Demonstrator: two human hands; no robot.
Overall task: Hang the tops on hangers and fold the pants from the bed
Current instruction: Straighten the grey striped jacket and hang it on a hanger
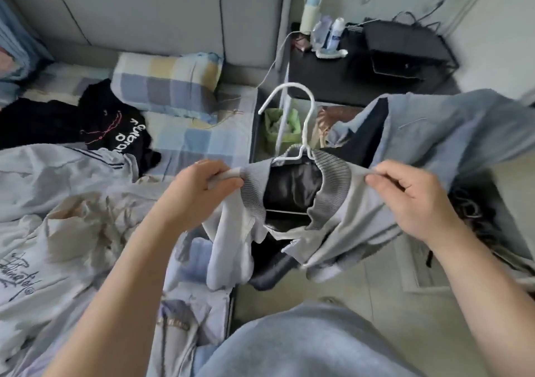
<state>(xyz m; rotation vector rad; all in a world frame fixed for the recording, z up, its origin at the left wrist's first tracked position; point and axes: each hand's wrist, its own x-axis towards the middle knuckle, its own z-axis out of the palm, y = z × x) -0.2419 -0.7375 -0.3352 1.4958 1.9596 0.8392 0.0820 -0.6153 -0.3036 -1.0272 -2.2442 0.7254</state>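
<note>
At the far left of my feed, a pale grey sweatshirt [43,232] with dark script lettering lies crumpled on the bed [202,139], which has a blue, yellow and white checked sheet. Behind it lies a black top [115,127] with white letters and thin pink lines. Just right of that top, a checked pillow [168,84] sits against the padded headboard.

My left grip [199,185] is closed on the jacket [362,203], thumb and curled fingers pinching the fabric right beside the left end of the ribbed collar [333,174]. The jacket is a light blue-grey bomber with a dark shiny lining. I hold it up in the air past the edge of the bed, above the floor, its front hanging open. A white wire hanger [286,86] sits inside it. The hook rises out of the neck opening and the lower bar shows across the lining.

Past the hook, a green bin [280,127] stands on the floor. Above it is a black counter [333,72] carrying a few bottles [335,35] and a black bag [405,46].

My right grip [411,200] is closed too, pinching the jacket's shoulder just right of the collar. A sleeve and more of the jacket's body billow out beyond it to the right. At the bottom of the view, my own lap shows in blue-grey trousers [304,342].
</note>
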